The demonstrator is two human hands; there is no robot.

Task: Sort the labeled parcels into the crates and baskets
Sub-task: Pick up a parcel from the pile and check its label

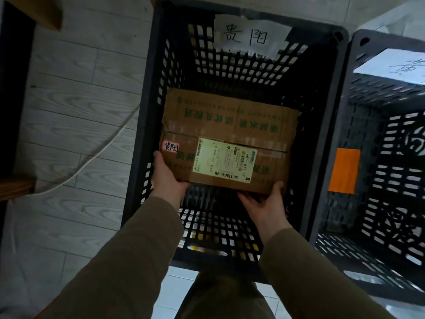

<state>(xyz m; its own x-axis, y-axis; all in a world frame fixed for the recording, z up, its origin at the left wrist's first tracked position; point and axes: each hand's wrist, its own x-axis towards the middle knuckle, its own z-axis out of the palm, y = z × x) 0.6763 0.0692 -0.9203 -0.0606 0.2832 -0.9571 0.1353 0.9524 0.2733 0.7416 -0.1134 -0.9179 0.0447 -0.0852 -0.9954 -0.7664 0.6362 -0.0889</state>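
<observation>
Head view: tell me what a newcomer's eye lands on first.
The brown box, held at its near edge by the left hand and right hand, fills the centre over the black crate. Its red-edged sticker at the near-left corner bears the same handwritten characters as the white sign on the crate's far wall. At right, an orange note glows on a second crate.

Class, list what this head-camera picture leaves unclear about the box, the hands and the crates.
- Head view: fingers of the left hand and right hand, hidden under the box.
- Head view: the right crate sign, cut off by the right edge, writing blurred.
- Head view: the label fine print, too small.
- Head view: whether the box touches the crate floor; the box covers it.
</observation>
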